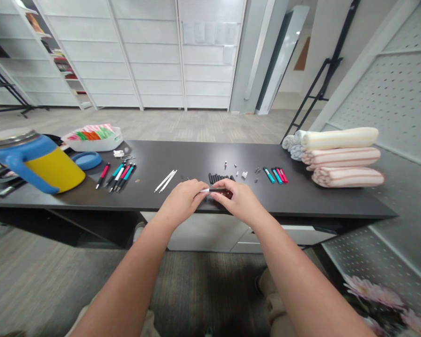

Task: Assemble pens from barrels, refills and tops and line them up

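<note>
Both hands meet above the desk's front edge on a slim pen with a white end and a dark section. My left hand pinches its white end, while my right hand has thumb and fingers closed around the dark part. Just behind the fingers lies a row of short black tubes, partly hidden. White thin pen refills lie left of my left hand. Beyond my right hand are small white pieces, tiny springs, and teal and pink pen barrels. Several whole pens lie farther left.
A blue and yellow mug stands at the left, near a blue lid and a white tray of colourful packets. Rolled towels are stacked on the right end of the dark desk. A perforated panel rises at the right.
</note>
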A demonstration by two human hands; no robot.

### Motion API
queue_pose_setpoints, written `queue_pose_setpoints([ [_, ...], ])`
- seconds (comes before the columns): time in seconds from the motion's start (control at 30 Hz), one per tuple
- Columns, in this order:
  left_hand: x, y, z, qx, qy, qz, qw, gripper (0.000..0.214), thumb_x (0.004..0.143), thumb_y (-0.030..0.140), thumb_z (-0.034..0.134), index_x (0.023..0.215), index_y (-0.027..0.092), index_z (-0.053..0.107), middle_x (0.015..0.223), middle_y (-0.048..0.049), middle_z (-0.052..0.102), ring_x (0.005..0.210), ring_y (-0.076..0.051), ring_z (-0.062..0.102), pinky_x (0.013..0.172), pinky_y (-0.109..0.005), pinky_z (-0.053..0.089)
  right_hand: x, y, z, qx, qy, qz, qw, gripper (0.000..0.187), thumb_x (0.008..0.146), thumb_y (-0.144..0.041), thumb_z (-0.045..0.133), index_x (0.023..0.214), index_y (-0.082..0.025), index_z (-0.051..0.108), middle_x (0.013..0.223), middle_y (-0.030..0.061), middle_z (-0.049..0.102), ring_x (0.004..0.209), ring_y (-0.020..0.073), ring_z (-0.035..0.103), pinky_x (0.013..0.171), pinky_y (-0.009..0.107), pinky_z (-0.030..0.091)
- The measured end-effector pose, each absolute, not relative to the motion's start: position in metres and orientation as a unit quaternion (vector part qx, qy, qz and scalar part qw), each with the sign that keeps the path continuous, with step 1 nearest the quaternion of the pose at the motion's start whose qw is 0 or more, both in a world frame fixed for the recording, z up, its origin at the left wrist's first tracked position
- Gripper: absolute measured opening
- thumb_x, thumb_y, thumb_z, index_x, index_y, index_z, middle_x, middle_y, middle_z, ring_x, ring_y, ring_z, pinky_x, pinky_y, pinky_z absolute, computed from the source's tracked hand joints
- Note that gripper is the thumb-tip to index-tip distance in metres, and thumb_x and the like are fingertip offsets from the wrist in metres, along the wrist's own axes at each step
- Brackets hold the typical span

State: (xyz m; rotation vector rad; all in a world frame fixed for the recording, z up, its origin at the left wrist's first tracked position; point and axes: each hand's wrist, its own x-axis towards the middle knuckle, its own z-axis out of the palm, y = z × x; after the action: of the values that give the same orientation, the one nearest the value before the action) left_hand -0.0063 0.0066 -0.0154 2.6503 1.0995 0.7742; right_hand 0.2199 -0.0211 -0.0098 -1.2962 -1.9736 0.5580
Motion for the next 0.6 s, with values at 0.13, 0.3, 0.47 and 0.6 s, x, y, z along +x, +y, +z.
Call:
queue_pose_setpoints([
  [0.13, -0.0076, 0.0079, -0.0154, 0.885, 0.369, 0.268, 0.096, 0.024, 0.109, 0.035, 0.048, 0.112, 0.022, 0.069, 0.100, -0.0061, 0.070, 0.096, -0.023, 0.065, 0.087, -0.036, 0.049, 0.2226, -0.0202, -0.0138, -0.492, -0.756, 0.227, 0.367, 0.027, 0.093, -0.035, 0.073, 0.117, -0.023, 0.069, 0.099, 0.0030, 0.080, 0.075, 0.0160, 0.068, 0.071, 0.028, 0.050],
  [0.3, -0.0079, 0.0071, -0.0147, 0.888, 0.364, 0.266, 0.096, 0.023, 0.108, 0.033, 0.050, 0.112, 0.022, 0.070, 0.101, -0.0068, 0.071, 0.097, -0.023, 0.066, 0.090, -0.037, 0.050, 0.2221, -0.0209, -0.0133, -0.484, -0.772, 0.205, 0.357, 0.012, 0.097, -0.032, 0.068, 0.103, -0.024, 0.073, 0.092, 0.0014, 0.079, 0.072, 0.0159, 0.066, 0.069, 0.028, 0.048],
  [0.47, -0.0077, 0.0065, -0.0149, 0.889, 0.364, 0.264, 0.089, 0.022, 0.107, 0.032, 0.051, 0.111, 0.023, 0.070, 0.102, -0.0064, 0.072, 0.097, -0.023, 0.066, 0.089, -0.036, 0.050, 0.2195, -0.0207, -0.0116, -0.481, -0.789, 0.172, 0.342, 0.016, 0.102, -0.033, 0.062, 0.098, -0.024, 0.075, 0.087, 0.0015, 0.078, 0.076, 0.0175, 0.069, 0.071, 0.028, 0.046],
  [0.6, -0.0079, 0.0070, -0.0153, 0.886, 0.371, 0.266, 0.086, 0.023, 0.107, 0.034, 0.051, 0.112, 0.023, 0.071, 0.101, -0.0069, 0.072, 0.097, -0.023, 0.067, 0.088, -0.036, 0.050, 0.2191, -0.0195, -0.0120, -0.475, -0.798, 0.164, 0.334, 0.024, 0.105, -0.034, 0.055, 0.094, -0.024, 0.074, 0.086, 0.0020, 0.077, 0.080, 0.0185, 0.069, 0.074, 0.029, 0.045],
])
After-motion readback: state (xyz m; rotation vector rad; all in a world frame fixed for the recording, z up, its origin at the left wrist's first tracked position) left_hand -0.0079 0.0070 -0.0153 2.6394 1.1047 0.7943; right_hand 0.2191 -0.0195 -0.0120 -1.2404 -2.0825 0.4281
